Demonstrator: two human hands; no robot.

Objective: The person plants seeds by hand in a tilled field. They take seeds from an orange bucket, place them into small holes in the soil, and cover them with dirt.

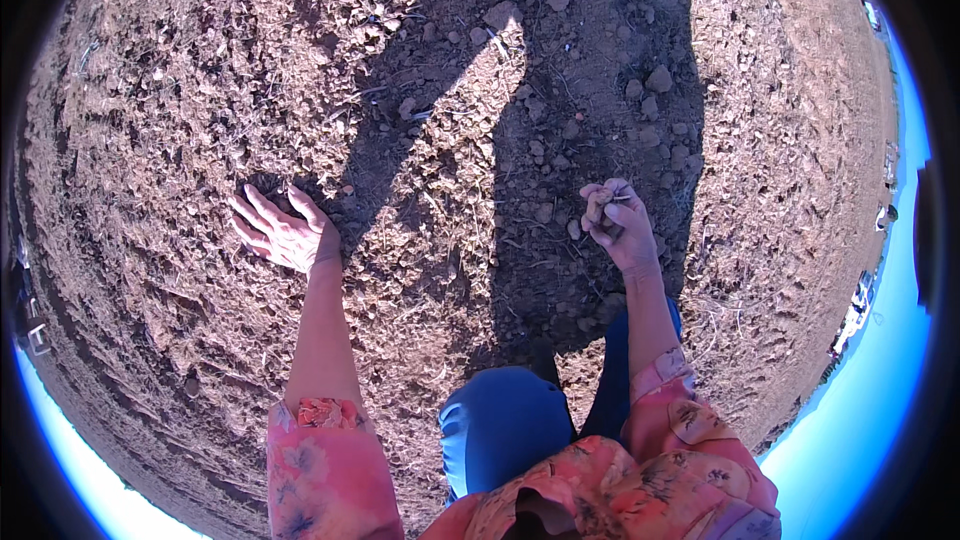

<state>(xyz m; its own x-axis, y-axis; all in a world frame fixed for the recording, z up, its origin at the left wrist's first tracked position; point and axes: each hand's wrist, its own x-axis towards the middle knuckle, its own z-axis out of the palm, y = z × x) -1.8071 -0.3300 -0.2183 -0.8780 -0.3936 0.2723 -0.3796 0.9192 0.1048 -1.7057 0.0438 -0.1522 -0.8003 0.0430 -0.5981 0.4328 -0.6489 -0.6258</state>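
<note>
My left hand [289, 234] is spread palm down over ground strewn with dry, crumpled leaves [202, 142]. Its fingers are apart and hold nothing; whether the palm presses on the ground I cannot tell. On the right, in shade, my right hand [626, 229] has its fingers curled around a small brown object [619, 200] with a thin pale end showing. The fingers hide most of it, so its kind is unclear. Beneath that hand runs a strip of bare soil [592, 30] with loose clods.
My bent knee in blue trousers [502, 416] is close to the ground. Larger soil clods [659, 79] lie farther ahead on the strip. A long shadow of my body covers the soil. Distant pale structures [855, 311] line the field's right horizon.
</note>
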